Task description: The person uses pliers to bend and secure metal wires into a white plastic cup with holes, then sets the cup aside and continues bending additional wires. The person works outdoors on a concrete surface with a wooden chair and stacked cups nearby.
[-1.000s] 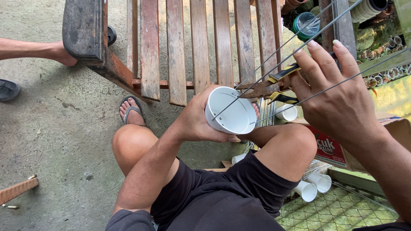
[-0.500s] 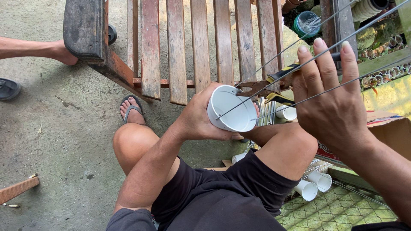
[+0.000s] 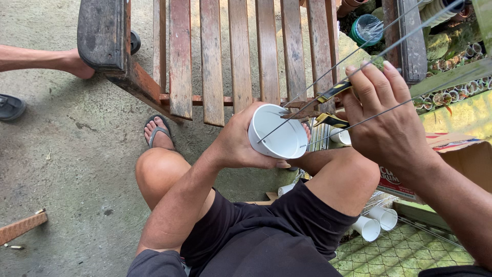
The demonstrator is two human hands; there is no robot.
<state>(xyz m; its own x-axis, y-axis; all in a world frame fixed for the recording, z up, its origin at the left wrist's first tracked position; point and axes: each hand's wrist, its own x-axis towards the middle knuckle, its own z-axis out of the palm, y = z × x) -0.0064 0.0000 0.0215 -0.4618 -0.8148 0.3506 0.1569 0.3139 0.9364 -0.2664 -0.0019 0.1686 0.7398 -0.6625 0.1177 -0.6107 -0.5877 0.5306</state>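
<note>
My left hand (image 3: pixel 241 141) grips a short piece of white plastic pipe (image 3: pixel 277 132), its open end facing the camera, above my knees. My right hand (image 3: pixel 385 118) holds pliers with yellow and black handles (image 3: pixel 323 105), their jaws at the pipe's upper rim. Thin metal wires (image 3: pixel 359 48) run from the pipe up toward the top right. I sit in dark shorts, one foot in a sandal (image 3: pixel 159 132).
A wooden slatted bench (image 3: pixel 225 56) stands just ahead. Several white pipe pieces (image 3: pixel 376 221) lie on wire mesh (image 3: pixel 400 254) at lower right beside a cardboard box (image 3: pixel 464 154). Another person's leg (image 3: pixel 41 59) and a shoe (image 3: pixel 10 106) are at the left. A wood scrap (image 3: pixel 20 228) lies on the concrete.
My right hand with the pliers has shifted slightly left and down toward the pipe's rim. The pipe stays in my left hand, tilted a little more.
</note>
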